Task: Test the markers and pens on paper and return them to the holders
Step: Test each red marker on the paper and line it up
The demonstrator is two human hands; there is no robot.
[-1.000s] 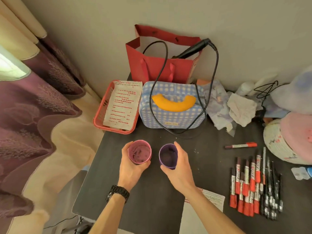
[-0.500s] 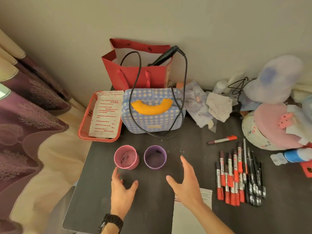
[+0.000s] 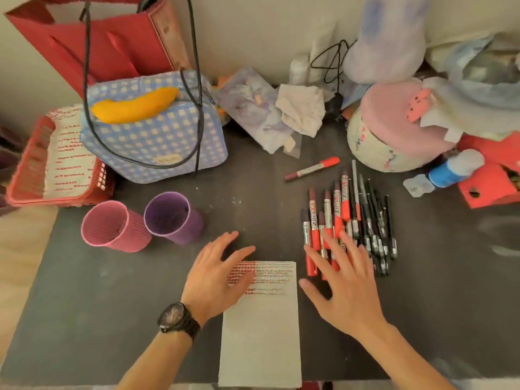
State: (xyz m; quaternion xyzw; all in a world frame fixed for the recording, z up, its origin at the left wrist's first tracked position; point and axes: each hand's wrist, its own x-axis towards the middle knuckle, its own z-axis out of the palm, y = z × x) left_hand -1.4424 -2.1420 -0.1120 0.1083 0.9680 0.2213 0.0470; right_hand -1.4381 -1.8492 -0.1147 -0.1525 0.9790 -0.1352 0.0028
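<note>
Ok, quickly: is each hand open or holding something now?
Left hand: open, over the paper, holding nothing.
Right hand: open, over the markers, holding nothing.

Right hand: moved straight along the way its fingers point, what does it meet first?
The row of red markers. The right hand has its spread fingertips over their near ends; whether it touches them is unclear from this view.

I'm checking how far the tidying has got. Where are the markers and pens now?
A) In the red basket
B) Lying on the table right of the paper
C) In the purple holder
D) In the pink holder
B: the markers and pens lie side by side on the table right of the paper, one red marker apart; the pink holder and purple holder show none inside.
</note>
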